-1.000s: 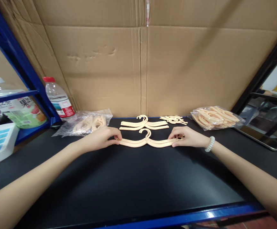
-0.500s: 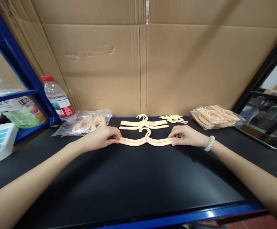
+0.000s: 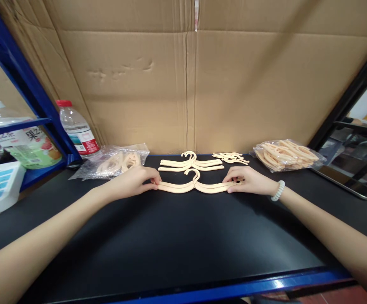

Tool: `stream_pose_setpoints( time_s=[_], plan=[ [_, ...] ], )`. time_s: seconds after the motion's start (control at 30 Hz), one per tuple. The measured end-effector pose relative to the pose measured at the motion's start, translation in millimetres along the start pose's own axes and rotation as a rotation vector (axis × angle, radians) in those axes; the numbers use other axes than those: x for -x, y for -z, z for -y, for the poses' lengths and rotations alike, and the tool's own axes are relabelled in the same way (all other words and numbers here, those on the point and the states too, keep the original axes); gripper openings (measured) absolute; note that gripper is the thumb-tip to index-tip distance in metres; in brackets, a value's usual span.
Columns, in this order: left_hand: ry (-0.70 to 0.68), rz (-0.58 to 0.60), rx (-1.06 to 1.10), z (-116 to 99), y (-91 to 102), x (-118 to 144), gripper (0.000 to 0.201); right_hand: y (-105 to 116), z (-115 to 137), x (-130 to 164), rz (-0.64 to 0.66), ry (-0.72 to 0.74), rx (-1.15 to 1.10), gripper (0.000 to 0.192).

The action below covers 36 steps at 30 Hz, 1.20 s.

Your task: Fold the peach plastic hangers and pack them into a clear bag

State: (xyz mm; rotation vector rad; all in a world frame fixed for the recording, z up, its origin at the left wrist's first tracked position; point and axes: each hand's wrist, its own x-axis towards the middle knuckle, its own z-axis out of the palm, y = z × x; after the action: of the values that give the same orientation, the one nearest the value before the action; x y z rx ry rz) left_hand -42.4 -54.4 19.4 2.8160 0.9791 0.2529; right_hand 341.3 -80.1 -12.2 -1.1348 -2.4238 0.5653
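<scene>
Hanger (image 3: 196, 185) first: a cream plastic piece with a small hook rising at its middle, lying flat on the black table (image 3: 177, 240), its two arms running left and right across my view. I see my left hand (image 3: 136, 182) at its left tip, fingers (image 3: 154, 181) curled and pinched on the very end of the arm, thumb underneath as far as I can tell. My right hand (image 3: 248, 180) is at the opposite tip, fingertips closed on that end in the same way, with a pale beaded bracelet (image 3: 277, 191) at the wrist. So the hanger spans the gap between the two hands, gripped at both ends and touching the table.

Just behind it lies a second pile of finished hangers (image 3: 190, 164), hooks pointing away from me. To their right sits a small heap of loose cream pieces (image 3: 230, 158), and further right a clear bag of hanger parts (image 3: 286, 155). Another clear bag (image 3: 115, 162) lies behind my left hand. A water bottle (image 3: 77, 128) with a red cap stands by the blue shelf frame (image 3: 28, 80), and a cardboard wall (image 3: 186, 84) backs everything.
</scene>
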Motion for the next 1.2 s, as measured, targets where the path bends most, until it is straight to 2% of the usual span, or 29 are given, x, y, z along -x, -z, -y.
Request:
stream_pose_setpoints(
  time_s=[1.2],
  plan=[
    [0.045, 0.013, -0.013, -6.6, 1.2, 0.0, 0.017, -2.7, -3.7, -0.8, -0.021, 0.038, 0.007, 0.037]
  ],
)
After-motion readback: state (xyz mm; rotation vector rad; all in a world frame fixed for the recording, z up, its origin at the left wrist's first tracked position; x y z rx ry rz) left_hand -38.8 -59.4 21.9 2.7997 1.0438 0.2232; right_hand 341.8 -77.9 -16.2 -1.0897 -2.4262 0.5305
